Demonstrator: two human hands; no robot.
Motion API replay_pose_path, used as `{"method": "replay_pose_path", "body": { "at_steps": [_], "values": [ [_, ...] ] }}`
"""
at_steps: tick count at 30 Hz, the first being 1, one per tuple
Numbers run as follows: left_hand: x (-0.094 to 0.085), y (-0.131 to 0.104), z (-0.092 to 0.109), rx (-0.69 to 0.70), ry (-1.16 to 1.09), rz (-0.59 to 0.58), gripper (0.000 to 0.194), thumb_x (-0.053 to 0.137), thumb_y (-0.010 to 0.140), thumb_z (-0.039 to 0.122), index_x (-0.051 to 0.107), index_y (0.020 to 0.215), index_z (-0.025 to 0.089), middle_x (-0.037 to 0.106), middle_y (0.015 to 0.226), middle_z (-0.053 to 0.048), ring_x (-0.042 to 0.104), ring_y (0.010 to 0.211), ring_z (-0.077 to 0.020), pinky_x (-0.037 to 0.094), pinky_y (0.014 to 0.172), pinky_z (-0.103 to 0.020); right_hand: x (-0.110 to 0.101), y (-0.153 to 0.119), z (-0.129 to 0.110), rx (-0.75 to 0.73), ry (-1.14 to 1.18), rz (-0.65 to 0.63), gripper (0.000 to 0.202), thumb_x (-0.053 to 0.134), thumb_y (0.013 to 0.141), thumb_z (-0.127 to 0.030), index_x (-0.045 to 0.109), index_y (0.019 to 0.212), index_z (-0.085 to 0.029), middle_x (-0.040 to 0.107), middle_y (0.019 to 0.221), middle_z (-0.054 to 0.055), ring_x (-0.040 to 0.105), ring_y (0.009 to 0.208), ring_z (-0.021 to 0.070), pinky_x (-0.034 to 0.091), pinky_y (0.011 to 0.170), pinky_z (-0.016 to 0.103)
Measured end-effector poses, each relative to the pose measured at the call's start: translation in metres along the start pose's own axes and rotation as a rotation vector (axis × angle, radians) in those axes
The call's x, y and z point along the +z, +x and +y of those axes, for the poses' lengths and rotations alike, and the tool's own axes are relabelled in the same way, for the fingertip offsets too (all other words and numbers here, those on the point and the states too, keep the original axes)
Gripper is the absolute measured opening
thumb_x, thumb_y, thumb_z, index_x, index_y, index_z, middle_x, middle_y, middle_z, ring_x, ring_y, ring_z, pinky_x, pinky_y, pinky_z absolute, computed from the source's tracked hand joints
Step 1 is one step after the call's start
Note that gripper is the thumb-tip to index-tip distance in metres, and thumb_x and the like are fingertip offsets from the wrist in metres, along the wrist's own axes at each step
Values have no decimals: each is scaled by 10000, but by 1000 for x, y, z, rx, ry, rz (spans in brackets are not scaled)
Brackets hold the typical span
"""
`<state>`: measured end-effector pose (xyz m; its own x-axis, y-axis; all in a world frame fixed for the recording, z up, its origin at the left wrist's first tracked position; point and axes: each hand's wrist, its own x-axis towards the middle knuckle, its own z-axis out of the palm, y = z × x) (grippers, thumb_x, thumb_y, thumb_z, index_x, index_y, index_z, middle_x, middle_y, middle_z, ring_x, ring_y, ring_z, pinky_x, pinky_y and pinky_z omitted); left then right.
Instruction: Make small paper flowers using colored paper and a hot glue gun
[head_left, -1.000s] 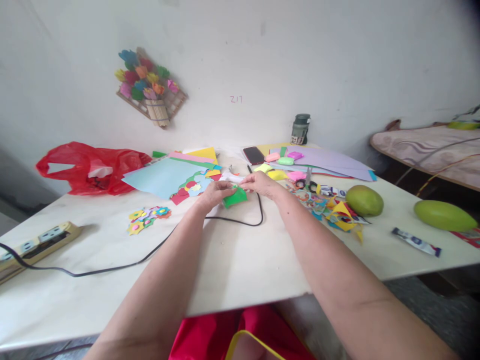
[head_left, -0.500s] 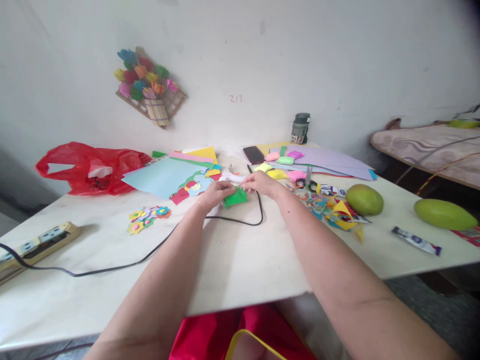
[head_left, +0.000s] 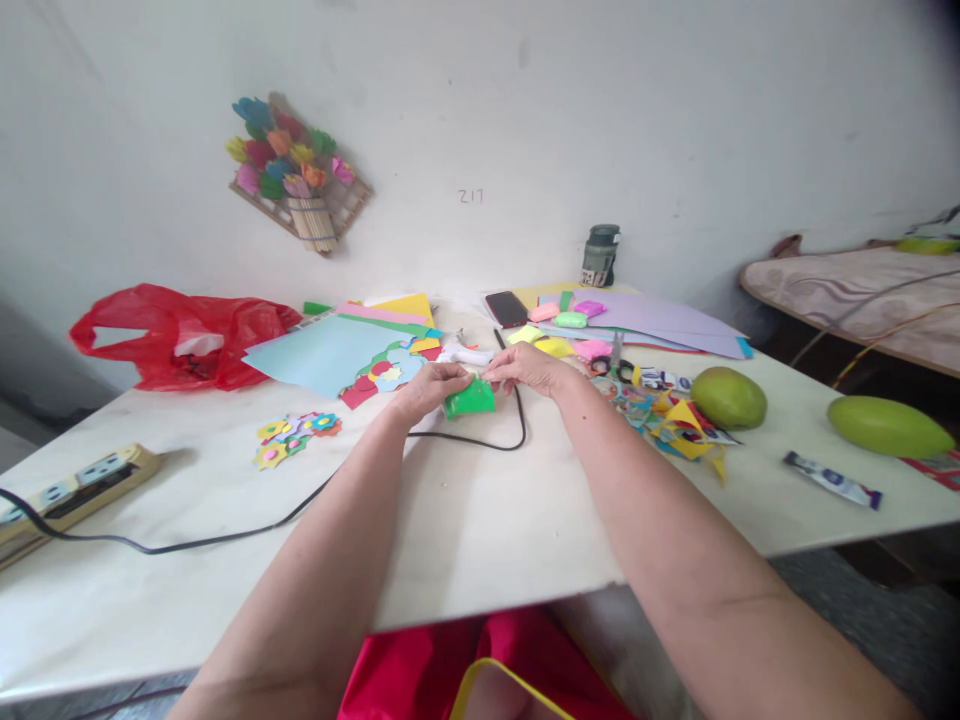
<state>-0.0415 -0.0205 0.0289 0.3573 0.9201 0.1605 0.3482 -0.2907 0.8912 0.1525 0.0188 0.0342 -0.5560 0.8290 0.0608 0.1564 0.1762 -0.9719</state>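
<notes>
Both hands are together over the middle of the table, at a shiny bright green packet (head_left: 471, 398) that looks like clay in clear plastic. My left hand (head_left: 435, 390) pinches its left upper edge between thumb and fingers. My right hand (head_left: 529, 368) is closed at the top right corner of the packet, fingertips pressed together on the wrapping. Just beyond the hands lies a white glue gun (head_left: 465, 354), partly hidden by them. Its black cord (head_left: 480, 442) loops around below the packet.
Paper flowers (head_left: 296, 437) and a power strip (head_left: 82, 495) lie left, with a red plastic bag (head_left: 187, 335) behind. To the right are scissors (head_left: 616, 366), paper scraps (head_left: 679, 428), a glue tube (head_left: 832, 480) and two green fruits, the nearer one (head_left: 727, 398) beside the scraps. A phone (head_left: 506, 309) lies at the back.
The green packet has tilted slightly, so more of its face shows. My right hand's fingers have shifted a little at its upper corner; my left hand keeps its hold.
</notes>
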Motion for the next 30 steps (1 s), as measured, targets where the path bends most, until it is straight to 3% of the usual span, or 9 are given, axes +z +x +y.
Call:
{"method": "replay_pose_path", "body": {
  "at_steps": [15,22,25,30],
  "values": [
    [-1,1,-1,17,-2,-27,313,567,742,446,562,669,143,463,594,18,420,558,-87,311,535,-230,0,-1,-1,11,7,-2,128,695,594,-211,681,666,-106,626,541,19,548,504,90,372,405,175],
    [1,2,-1,37,-46,57,320,645,678,426,543,805,149,538,727,-9,498,650,-105,377,583,-227,2,-4,-5,36,62,28,123,717,578,-206,658,621,-106,608,514,10,533,470,79,364,391,167],
    [2,3,3,85,100,125,432,710,589,427,545,892,166,567,886,-40,530,780,-149,415,672,-263,3,-3,-7,48,88,65,134,735,563,-201,654,611,-106,603,504,11,545,481,85,351,381,160],
    [11,5,8,181,601,183,711,779,455,430,532,1089,224,564,1060,-77,495,1018,-273,394,830,-362,4,-1,-7,80,129,141,110,724,572,-176,643,610,-111,609,521,16,572,510,103,348,371,161]
  ]
}}
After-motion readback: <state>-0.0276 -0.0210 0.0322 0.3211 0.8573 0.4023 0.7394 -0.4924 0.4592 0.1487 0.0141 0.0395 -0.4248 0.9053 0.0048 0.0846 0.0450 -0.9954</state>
